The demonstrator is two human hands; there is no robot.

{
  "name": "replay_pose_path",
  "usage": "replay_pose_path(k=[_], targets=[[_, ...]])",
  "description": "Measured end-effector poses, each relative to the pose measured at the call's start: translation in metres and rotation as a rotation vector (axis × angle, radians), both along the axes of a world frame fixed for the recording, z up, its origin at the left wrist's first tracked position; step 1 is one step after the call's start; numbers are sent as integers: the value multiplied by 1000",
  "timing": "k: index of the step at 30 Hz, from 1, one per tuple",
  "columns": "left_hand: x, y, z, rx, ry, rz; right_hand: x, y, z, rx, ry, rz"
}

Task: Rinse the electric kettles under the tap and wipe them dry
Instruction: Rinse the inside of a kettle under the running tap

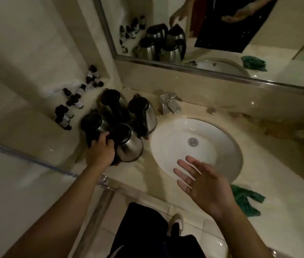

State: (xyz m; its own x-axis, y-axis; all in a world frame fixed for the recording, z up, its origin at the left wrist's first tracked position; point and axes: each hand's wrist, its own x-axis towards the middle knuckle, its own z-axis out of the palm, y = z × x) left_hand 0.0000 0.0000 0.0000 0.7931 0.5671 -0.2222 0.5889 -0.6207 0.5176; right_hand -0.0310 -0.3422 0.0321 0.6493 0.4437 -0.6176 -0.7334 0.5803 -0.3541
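Several steel electric kettles with black lids and handles stand together on the counter left of the sink. My left hand (101, 150) grips the black handle of the nearest kettle (129, 144), which stands at the front of the group. Behind it are a kettle (143, 113) beside the basin, one at the back (112, 101) and one at the left (93, 122). My right hand (201, 181) hovers with straight, spread fingers above the front rim of the white sink (227, 146), holding nothing. The chrome tap (169, 103) sits behind the basin; no water runs. A green cloth (246, 199) lies crumpled at the counter's front edge.
Small dark bottles (76, 98) line a ledge at the left wall. A mirror (212, 34) above the counter reflects the kettles and the cloth. The beige counter (277, 164) extends right of the basin. Tiled floor and my dark trousers (143, 229) show below.
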Motion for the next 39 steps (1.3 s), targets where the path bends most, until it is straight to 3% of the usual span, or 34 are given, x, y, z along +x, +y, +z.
replay_pose_path(k=[3,9,11,21,27,34,39], targets=[[0,-6,-8,-427,-77,113,14,-3,-8,-65,41,54],[-34,-2,-21,-987,-217,330,32,4,-17,-67,60,108],[-40,-6,-24,-1081,-223,369,37,7,-20,-69,61,116],[-73,-78,-33,-1165,-271,387,48,4,-38,-142,79,136],[-42,-111,-20,-882,-206,184,65,0,-40,-218,10,172],[35,-117,-46,-683,-116,-95,137,2,-32,-798,-283,348],[85,-99,-75,-674,-137,-204,200,19,-45,-904,-331,395]])
